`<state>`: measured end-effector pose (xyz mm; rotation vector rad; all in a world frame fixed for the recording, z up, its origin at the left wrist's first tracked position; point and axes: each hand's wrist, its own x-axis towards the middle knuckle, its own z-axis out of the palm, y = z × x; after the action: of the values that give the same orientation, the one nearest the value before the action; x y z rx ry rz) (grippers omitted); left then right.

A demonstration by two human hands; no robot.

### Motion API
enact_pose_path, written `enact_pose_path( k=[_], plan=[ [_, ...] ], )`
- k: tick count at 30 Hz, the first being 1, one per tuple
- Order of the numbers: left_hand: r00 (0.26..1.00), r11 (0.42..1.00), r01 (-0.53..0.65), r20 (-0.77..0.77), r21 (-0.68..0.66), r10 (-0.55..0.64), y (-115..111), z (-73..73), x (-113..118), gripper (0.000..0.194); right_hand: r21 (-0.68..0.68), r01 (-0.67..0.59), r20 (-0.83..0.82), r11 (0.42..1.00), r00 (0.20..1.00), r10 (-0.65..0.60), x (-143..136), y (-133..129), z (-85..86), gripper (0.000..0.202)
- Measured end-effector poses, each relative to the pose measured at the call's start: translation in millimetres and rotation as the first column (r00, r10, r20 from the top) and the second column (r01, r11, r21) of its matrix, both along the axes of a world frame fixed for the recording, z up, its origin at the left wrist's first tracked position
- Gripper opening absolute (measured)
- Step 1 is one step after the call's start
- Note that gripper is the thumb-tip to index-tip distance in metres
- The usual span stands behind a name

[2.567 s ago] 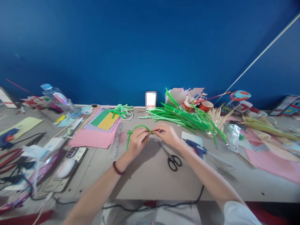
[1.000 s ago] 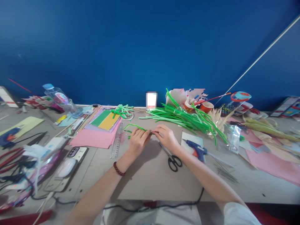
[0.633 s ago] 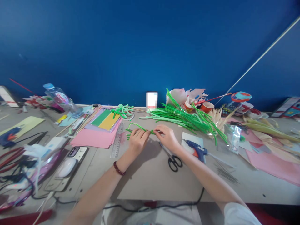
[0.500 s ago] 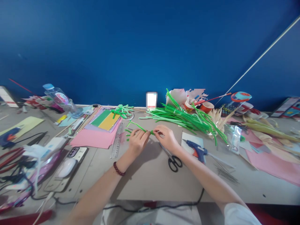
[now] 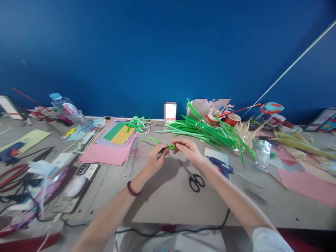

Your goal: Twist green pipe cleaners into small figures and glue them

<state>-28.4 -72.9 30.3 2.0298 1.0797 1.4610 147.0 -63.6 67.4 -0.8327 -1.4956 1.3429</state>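
Observation:
Between my two hands is a small curled green pipe-cleaner piece [image 5: 172, 147], and a green strand trails from it to the left. My left hand [image 5: 157, 156] has its fingers closed on the left part of the piece. On the piece's right side, my right hand [image 5: 187, 150] pinches with its thumb and fingers. Black-handled scissors [image 5: 194, 180] lie on the table below my right hand. Behind my hands spreads a large bundle of green pipe cleaners [image 5: 210, 131].
To the left are a clear ruler [image 5: 131, 157], pink paper [image 5: 105, 154], a phone [image 5: 59, 201] and a bottle [image 5: 68, 109]. A blue glue gun [image 5: 222, 167] lies right of the scissors, with thin wires [image 5: 253, 192] beyond. A black cable [image 5: 183, 231] runs along the front edge.
My left hand has turned and its fingers have shifted, so the curled green piece shows more between my hands. Less of the green strands shows on the left.

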Motion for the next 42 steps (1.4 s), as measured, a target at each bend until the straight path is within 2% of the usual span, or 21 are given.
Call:
enact_pose_path(
  k=[2,4,7,11,16,19,23,25,29,32,37,42],
  plan=[
    [0.981,0.974,0.148,0.153,-0.171,-0.122,0,1.7,0,0.020,-0.088,-0.074,-0.094,0.993,0.993,0.065,1,0,1.8,0.026],
    [0.942,0.933,0.256,0.280,-0.252,-0.183,1,2.6,1,0.025,-0.156,-0.134,-0.155,0.979,0.982,0.110,2,0,3.5,0.024],
    [0.891,0.895,0.333,0.410,-0.296,-0.196,4,2.3,1,0.028,-0.224,-0.181,-0.198,0.958,0.971,0.137,4,-1,5.6,0.021],
    [0.856,0.862,0.394,0.469,-0.320,-0.217,7,1.7,-1,0.029,-0.262,-0.194,-0.193,0.945,0.970,0.146,4,-3,7.0,0.023],
    [0.782,0.772,0.517,0.571,-0.370,-0.250,6,4.0,-1,0.030,-0.357,-0.200,-0.193,0.912,0.972,0.137,1,-9,11.1,0.026],
    [0.797,0.787,0.479,0.568,-0.389,-0.204,5,5.9,0,0.030,-0.417,-0.182,-0.144,0.890,0.981,0.133,-1,-12,14.5,0.025],
    [0.850,0.834,0.397,0.497,-0.385,-0.175,5,6.6,0,0.030,-0.377,-0.093,-0.037,0.921,0.996,0.085,-4,-13,15.6,0.021],
    [0.870,0.845,0.374,0.460,-0.382,-0.178,6,5.7,-1,0.029,-0.355,-0.067,-0.026,0.932,0.998,0.061,-4,-13,15.0,0.021],
    [0.889,0.863,0.347,0.421,-0.367,-0.179,8,2.6,-3,0.029,-0.407,-0.071,-0.035,0.910,0.997,0.062,-5,-14,13.0,0.023],
    [0.898,0.872,0.334,0.401,-0.358,-0.179,10,2.0,-4,0.028,-0.375,-0.016,-0.020,0.927,1.000,0.009,-7,-15,10.3,0.025],
    [0.886,0.857,0.369,0.415,-0.361,-0.207,8,7.3,-3,0.026,-0.310,0.059,-0.042,0.949,0.996,-0.076,-11,-17,10.2,0.026],
    [0.871,0.818,0.407,0.443,-0.407,-0.213,7,9.1,-3,0.025,-0.322,0.002,-0.048,0.947,0.999,-0.019,-7,-12,12.4,0.030]
  ],
)
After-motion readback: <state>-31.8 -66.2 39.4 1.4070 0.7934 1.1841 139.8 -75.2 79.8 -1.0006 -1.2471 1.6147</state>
